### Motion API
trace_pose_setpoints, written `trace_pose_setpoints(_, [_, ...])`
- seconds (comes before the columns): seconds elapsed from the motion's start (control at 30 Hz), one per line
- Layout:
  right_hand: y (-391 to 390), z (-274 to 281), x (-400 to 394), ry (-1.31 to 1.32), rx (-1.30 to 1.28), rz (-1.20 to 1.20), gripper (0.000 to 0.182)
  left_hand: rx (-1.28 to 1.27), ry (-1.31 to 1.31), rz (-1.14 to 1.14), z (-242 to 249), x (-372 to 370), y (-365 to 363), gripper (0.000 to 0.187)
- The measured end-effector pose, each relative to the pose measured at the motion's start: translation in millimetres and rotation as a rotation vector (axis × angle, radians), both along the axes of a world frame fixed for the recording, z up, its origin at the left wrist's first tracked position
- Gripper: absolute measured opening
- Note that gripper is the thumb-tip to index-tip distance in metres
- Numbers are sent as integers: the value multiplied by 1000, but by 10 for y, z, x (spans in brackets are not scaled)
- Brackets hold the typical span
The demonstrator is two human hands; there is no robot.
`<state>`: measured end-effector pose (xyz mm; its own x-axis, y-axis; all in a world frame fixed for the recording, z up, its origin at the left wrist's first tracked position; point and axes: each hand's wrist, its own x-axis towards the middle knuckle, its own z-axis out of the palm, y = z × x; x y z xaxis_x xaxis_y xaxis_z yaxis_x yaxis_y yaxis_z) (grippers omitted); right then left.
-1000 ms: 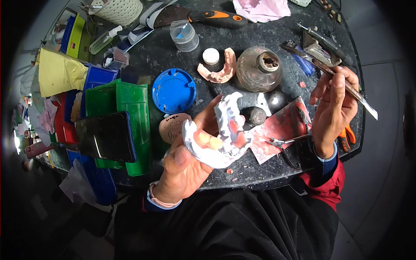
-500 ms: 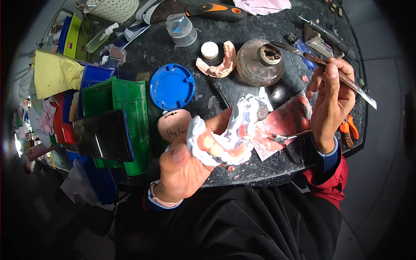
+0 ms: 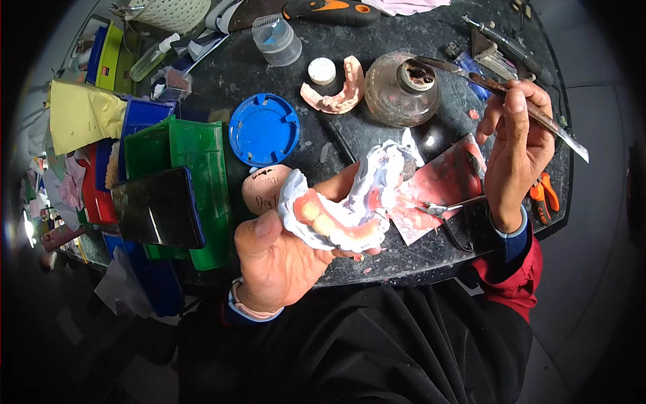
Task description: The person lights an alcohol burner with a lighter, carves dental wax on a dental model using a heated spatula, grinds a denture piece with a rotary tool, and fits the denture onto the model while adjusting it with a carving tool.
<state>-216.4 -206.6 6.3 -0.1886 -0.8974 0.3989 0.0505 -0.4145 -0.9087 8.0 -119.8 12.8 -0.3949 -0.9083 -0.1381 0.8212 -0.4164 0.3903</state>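
Observation:
My left hand (image 3: 286, 259) holds a white dental model (image 3: 303, 232) with pink wax and yellowish teeth on it, low over the table's front edge. Between the fingers and thumb of my right hand (image 3: 518, 145) is a brown-handled metal wax knife (image 3: 538, 116). Its darkened far end lies over the mouth of a round glass burner (image 3: 402, 91). A pink wax sheet (image 3: 444, 182) on the table has a metal tool (image 3: 454, 204) lying across it. Behind the model sits a round pink piece with handwriting (image 3: 262, 188).
A blue lid (image 3: 264, 130), a pink arch-shaped cast (image 3: 343, 94), a white cap (image 3: 321, 71) and a clear jar (image 3: 276, 42) stand beyond my hands. At left, a phone (image 3: 158, 209) leans on green bins (image 3: 195, 155). Orange pliers (image 3: 544, 197) lie at right.
The dental model has shifted slightly left and turned in my left hand. My right hand still holds the wax knife at the burner, nearly unmoved. The whole view has shifted a little.

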Motion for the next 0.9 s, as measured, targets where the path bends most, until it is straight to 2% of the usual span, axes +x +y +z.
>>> trace_pose_setpoints(0.03, [1, -1, 0, 1, 2, -1, 15, -35, 73, 2, -39, 2, 8, 51])
trace_pose_setpoints(0.13, [-1, -3, -3, 9, 4, -11, 16, -58, 28, -28, -62, 31, -6, 51])
trace_pose_setpoints(0.43, [4, 4, -10, 16, 4, -17, 16, -11, 118, 24, -75, 9, 18, 51])
trace_pose_setpoints(0.9, [-12, 14, 2, 20, -16, -29, 15, -28, -105, -1, -2, 16, 9, 50])
